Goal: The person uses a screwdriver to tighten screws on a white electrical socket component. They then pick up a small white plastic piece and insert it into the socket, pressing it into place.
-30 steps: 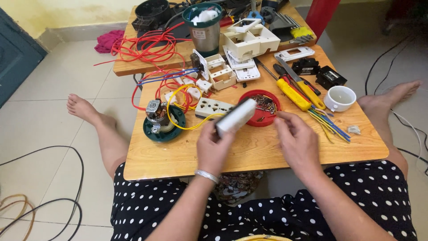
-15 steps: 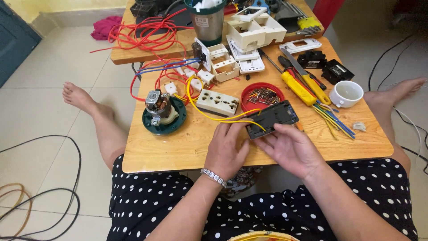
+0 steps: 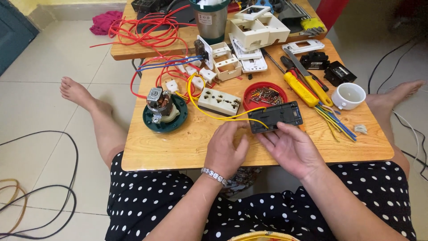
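Low wooden table [image 3: 187, 147] fills the middle of the view, w/ a second table [image 3: 129, 50] behind it. Person sits at the near edge in a black dotted dress [image 3: 147, 201], bare legs out to both sides on the tile floor [image 3: 49, 89].

Back table carries a tangle of red wire [image 3: 142, 27], a metal cup [image 3: 211, 20] and a stack of cream plastic boxes [image 3: 256, 29].

On the near table, left: a small motor on a green round base [image 3: 161, 111]. Centre: a cream socket strip [image 3: 219, 101] w/ yellow wire [image 3: 200, 107] looping off it toward the hands. Beside that, a red dish of screws [image 3: 265, 95]. Right: yellow-handled screwdrivers [image 3: 307, 87], a bunch of coloured wires [image 3: 334, 122], a white cup [image 3: 348, 95] and two black parts [image 3: 327, 67].

Black plastic frame [image 3: 275, 117] is at the table's near centre, just in front of the red dish, tilted up off the wood. Right hand [image 3: 292, 149] is under its near edge, palm up, fingers spread and loosely propping it. Left hand [image 3: 227, 149] is knuckles-up at the frame's left end, fingers curled; thumb and forefinger look pinched at the yellow wire where it meets the frame, though the exact grip is hidden. A silver bracelet [image 3: 214, 175] is on the left wrist.
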